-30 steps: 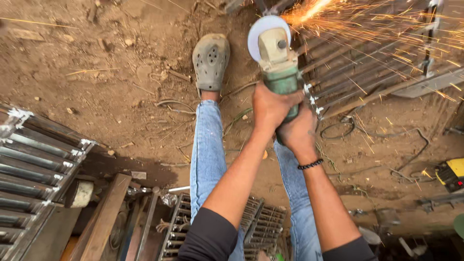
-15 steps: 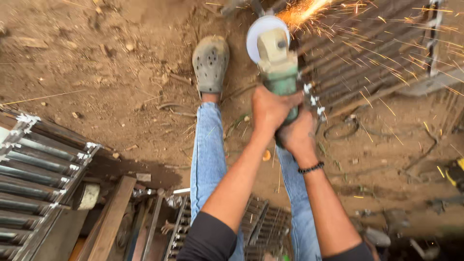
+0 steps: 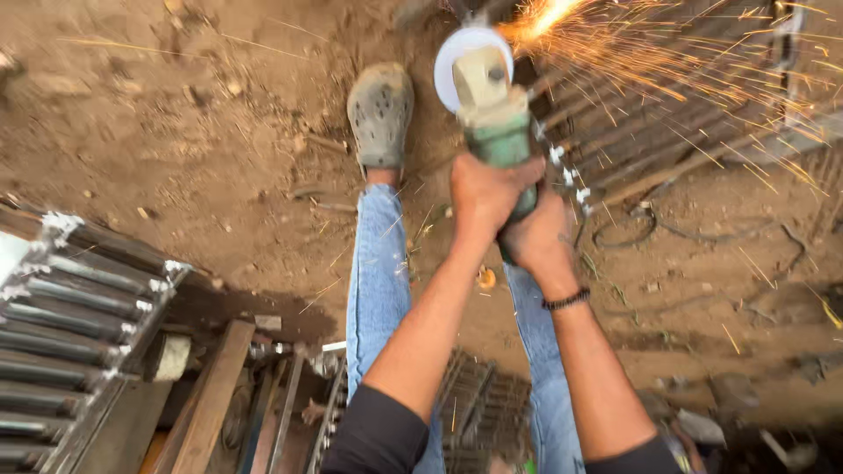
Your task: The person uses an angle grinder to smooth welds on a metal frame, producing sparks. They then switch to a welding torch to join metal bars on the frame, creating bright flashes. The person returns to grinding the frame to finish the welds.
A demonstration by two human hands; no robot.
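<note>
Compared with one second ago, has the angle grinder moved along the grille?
No: the angle grinder still works just right of the grey shoe, sparking at the same edge of the metal grille.

We see a green angle grinder gripped at its body, jutting out beyond our left hand and right hand. Its beige head carries a round white guard at the far tip, where orange sparks spray rightward.
</note>
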